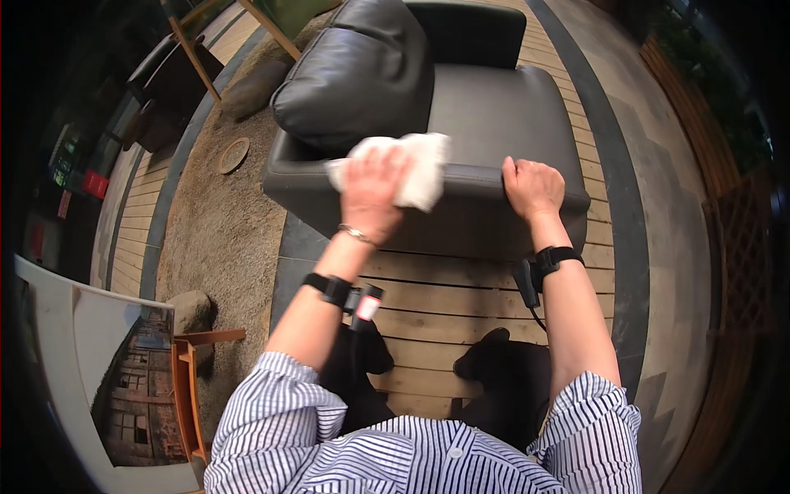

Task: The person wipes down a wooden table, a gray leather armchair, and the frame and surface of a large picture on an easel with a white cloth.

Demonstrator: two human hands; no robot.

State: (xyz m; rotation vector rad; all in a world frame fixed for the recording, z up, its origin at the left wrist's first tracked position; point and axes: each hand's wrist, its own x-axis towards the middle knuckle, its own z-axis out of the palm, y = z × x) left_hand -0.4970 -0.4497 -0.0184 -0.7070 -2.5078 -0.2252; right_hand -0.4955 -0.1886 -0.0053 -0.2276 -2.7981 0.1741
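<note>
A dark leather sofa [494, 111] stands before me, its near armrest [472, 176] crossing under both hands. My left hand [375, 188], slightly blurred, presses a white cloth [426, 170] onto the top of that armrest. The cloth spreads out from beneath the fingers on both sides. Farther right, my right hand [536, 185] grips the armrest near its front end, fingers curled over the edge. A plump leather back cushion [361, 77] leans on the sofa just beyond the left hand.
Wooden decking [432, 321] lies under my feet. Gravel [210, 216] with rocks [256, 89] and a round disc [234, 155] borders the left. A picture panel [139, 383] on a wooden stand [188, 395] is close at lower left. Another dark armchair [170, 92] sits at far left.
</note>
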